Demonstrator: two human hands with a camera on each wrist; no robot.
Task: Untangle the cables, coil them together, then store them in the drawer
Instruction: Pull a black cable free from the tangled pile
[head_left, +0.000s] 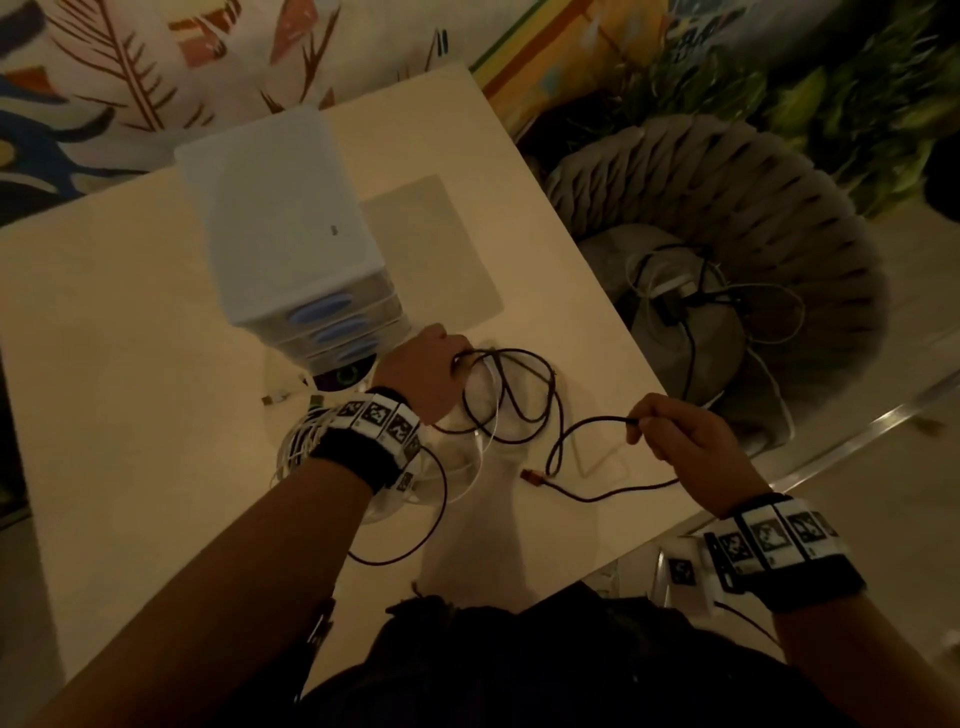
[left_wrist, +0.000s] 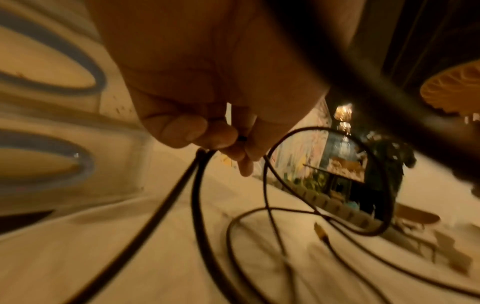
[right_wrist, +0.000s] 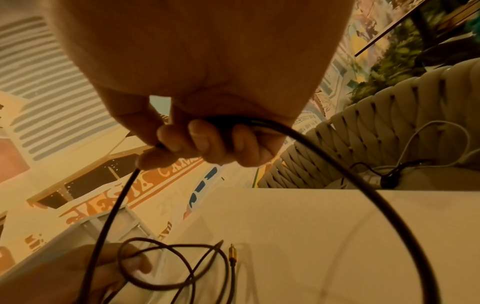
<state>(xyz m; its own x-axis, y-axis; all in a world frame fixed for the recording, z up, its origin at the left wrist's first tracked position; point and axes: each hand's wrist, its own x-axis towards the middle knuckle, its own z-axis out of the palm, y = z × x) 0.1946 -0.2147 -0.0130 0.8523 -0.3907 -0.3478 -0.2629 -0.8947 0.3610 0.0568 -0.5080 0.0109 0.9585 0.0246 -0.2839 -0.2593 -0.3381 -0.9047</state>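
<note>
Head view: the left hand (head_left: 423, 374) grips gathered loops of the dark cable (head_left: 524, 410) over the bench (head_left: 130, 364), near the drawer unit (head_left: 291, 244); the right hand (head_left: 685, 436) pinches a run further right. Feeding slack loop by loop should keep the coil even.

Left wrist view: fingers (left_wrist: 197, 135) curl round several strands.

Right wrist view: fingers (right_wrist: 197, 137) close on the cable.
</note>
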